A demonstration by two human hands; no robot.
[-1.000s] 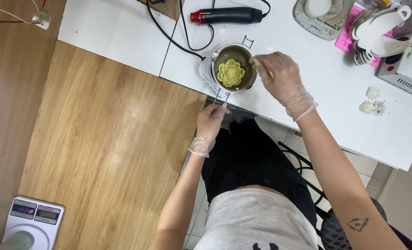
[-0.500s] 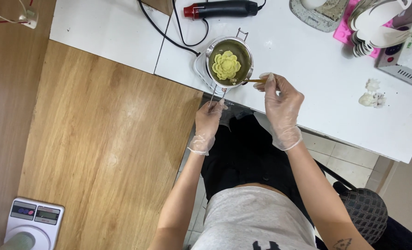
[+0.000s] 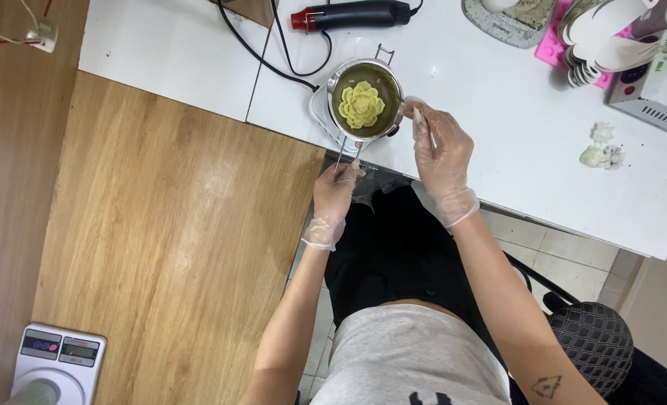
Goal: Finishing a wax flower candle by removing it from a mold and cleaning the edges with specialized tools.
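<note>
- We see a small metal pot standing on the white table, close to its near edge, with dark greenish liquid inside and a pale yellow-green flower-shaped piece sitting in the middle of it.
- Our left hand, in a thin clear glove, is closed around the end of the pot's thin wire handle, which sticks out past the table edge toward our lap.
- Our right hand, also gloved, rests just beside the pot's right rim, fingers pinched on a thin pale stick that points toward the pot.
- Behind the pot lies a black and red heat gun, its black cord curving across the table.
- To the right we make out small white lumps, a pink mould, stacked white cups and a grey device.
- On the wooden floor, bottom left, sits a white digital scale.
</note>
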